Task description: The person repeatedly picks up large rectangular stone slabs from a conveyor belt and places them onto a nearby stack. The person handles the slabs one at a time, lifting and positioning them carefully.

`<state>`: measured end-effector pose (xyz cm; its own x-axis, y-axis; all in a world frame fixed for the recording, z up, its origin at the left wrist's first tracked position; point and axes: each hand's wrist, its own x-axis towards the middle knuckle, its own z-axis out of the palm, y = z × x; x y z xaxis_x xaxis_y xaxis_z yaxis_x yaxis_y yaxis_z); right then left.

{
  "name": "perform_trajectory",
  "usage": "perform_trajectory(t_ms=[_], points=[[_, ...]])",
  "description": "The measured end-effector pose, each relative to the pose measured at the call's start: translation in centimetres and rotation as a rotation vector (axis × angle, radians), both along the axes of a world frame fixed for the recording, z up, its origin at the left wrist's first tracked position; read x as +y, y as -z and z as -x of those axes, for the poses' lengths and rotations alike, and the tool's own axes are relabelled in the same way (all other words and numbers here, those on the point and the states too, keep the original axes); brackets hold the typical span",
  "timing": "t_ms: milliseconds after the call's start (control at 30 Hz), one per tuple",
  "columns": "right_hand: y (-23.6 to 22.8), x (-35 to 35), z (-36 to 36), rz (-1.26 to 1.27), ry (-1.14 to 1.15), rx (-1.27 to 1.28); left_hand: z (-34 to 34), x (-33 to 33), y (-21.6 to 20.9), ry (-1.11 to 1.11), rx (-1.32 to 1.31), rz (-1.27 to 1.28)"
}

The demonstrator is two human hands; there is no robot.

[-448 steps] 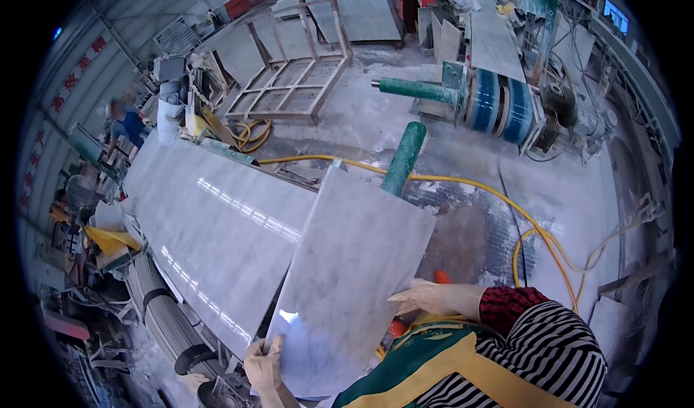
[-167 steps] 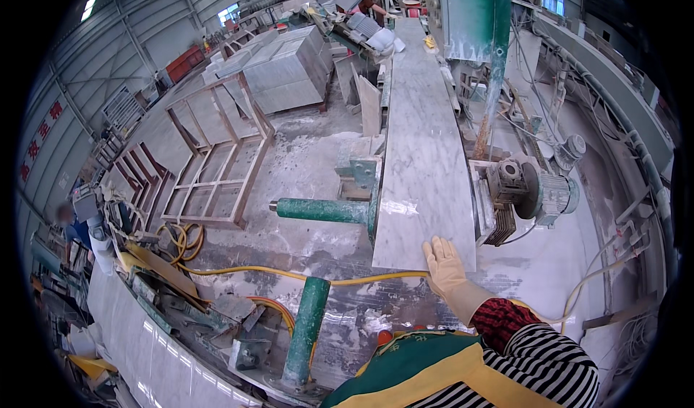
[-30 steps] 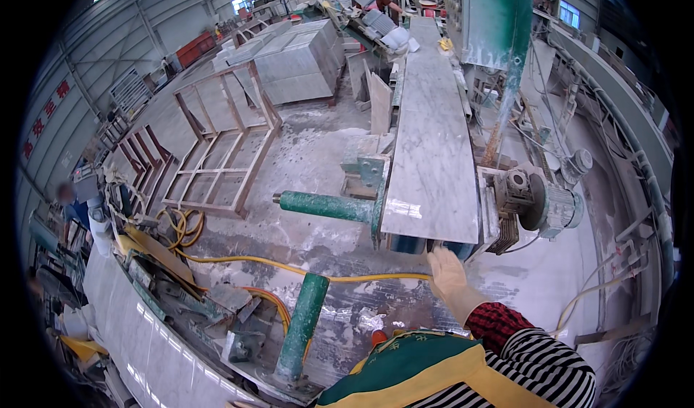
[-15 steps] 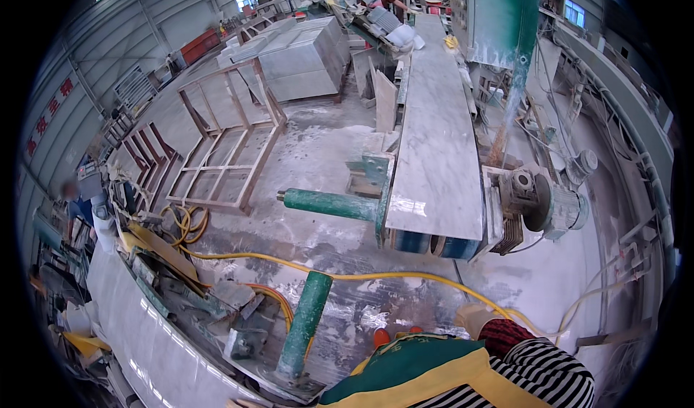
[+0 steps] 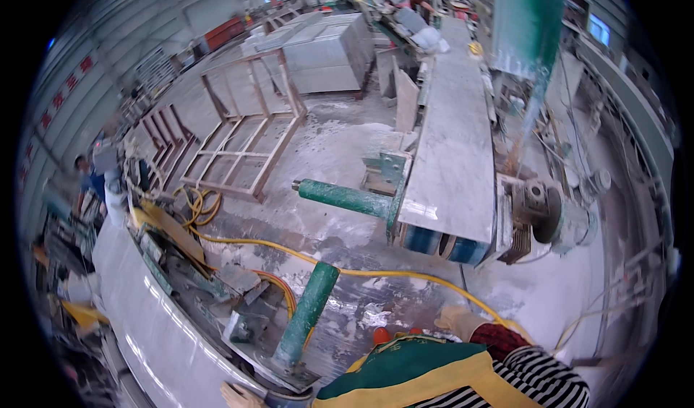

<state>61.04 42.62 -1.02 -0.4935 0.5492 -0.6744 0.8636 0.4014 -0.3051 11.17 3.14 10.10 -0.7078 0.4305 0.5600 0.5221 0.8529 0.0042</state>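
My right hand (image 5: 463,321), in a pale beige work glove with a dark red cuff, hangs over the wet floor just right of my green and yellow apron (image 5: 412,368). Its fingers look loosely stretched, and nothing shows in them. At the lower edge my left hand (image 5: 242,395), also gloved, shows only in part, beside the near end of a long polished pale stone slab (image 5: 155,328). Its visible fingers seem extended; whether they touch the slab I cannot tell. Close by, a green cylinder (image 5: 311,310) rises at a slant from the machine frame.
A second pale slab (image 5: 452,140) lies on a conveyor ahead, with a motor (image 5: 553,213) at its right. Another green cylinder (image 5: 343,197) juts left from it. A yellow hose (image 5: 405,273) crosses the floor. Metal frames (image 5: 246,133) stand left; a person (image 5: 88,177) is at far left.
My view has shifted, so the surroundings sit farther right. My left hand has come into sight at the lower edge. My right hand has moved slightly left.
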Motion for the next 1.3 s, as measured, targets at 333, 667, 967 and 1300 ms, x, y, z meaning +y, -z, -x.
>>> perform_trajectory(t_ms=[333,667,967,1300], points=[[2.2,1.2,-3.4,0.125,0.183,-0.004,-1.1,-3.7,0.8,-0.837,-0.502,0.028],[3.7,3.9,-2.9,0.124,0.074,-0.039,-1.5,-4.0,0.6,-0.813,-0.536,0.051],[4.0,1.8,2.3,0.205,0.057,-0.137,-2.0,-3.9,0.3,-0.799,-0.511,0.038],[7.0,-2.5,0.4,0.283,-0.287,-0.042,-2.7,-4.1,-0.4,-0.786,-0.493,-0.009]])
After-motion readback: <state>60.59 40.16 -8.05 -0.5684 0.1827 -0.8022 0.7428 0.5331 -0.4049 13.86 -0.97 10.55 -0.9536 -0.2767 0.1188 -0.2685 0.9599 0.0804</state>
